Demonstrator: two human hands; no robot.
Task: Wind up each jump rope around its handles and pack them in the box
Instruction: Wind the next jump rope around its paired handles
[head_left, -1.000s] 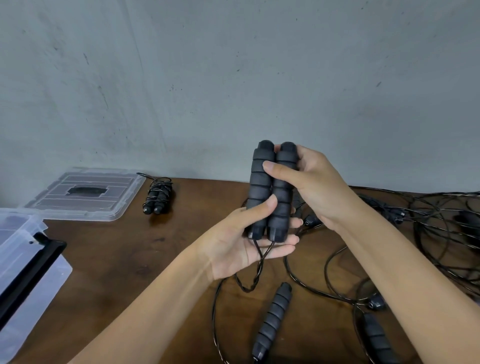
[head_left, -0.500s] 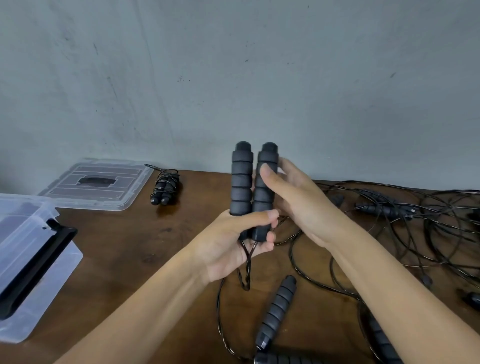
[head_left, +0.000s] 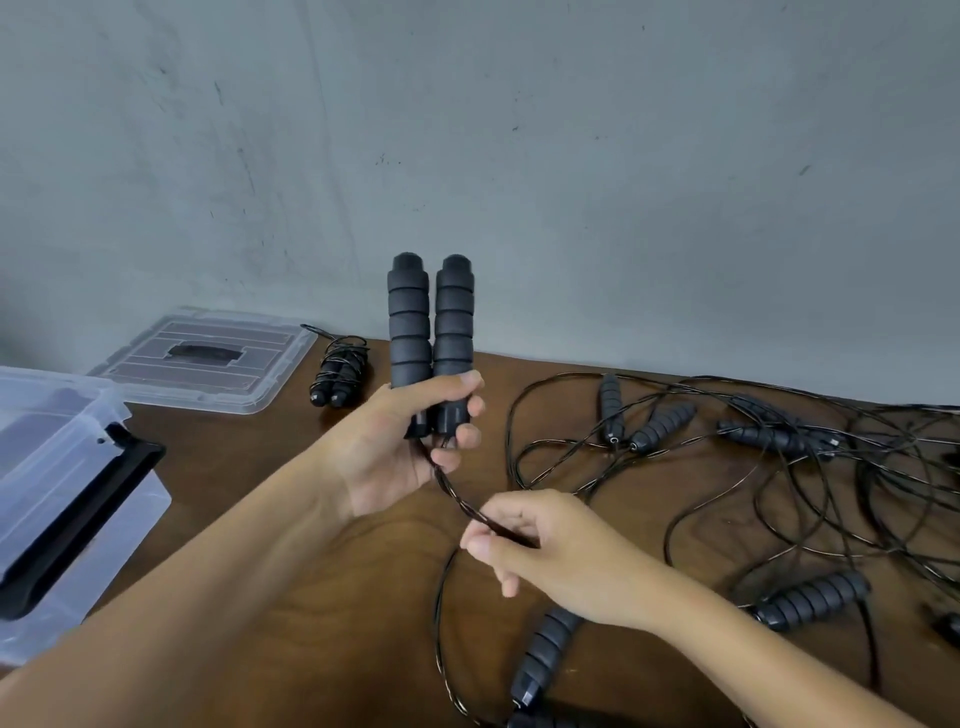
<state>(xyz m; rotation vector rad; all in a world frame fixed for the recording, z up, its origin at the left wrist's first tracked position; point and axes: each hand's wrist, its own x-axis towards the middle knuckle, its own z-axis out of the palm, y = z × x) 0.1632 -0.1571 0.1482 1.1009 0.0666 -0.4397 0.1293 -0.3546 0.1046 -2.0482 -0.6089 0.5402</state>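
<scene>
My left hand grips the lower ends of two black foam jump rope handles, held upright side by side above the table. A twisted black rope runs from their bottoms down to my right hand, which pinches it between thumb and fingers. A wound-up jump rope lies at the back of the table next to the lid. The clear plastic box with a black latch stands at the left edge.
The clear box lid lies flat at the back left. Several loose handles and tangled black ropes cover the right half of the brown table. Another handle lies near my right wrist. A grey wall rises behind.
My right hand has left the handles and dropped down to pinch the rope below them. My left hand now holds both handles alone, a little higher and more upright.
</scene>
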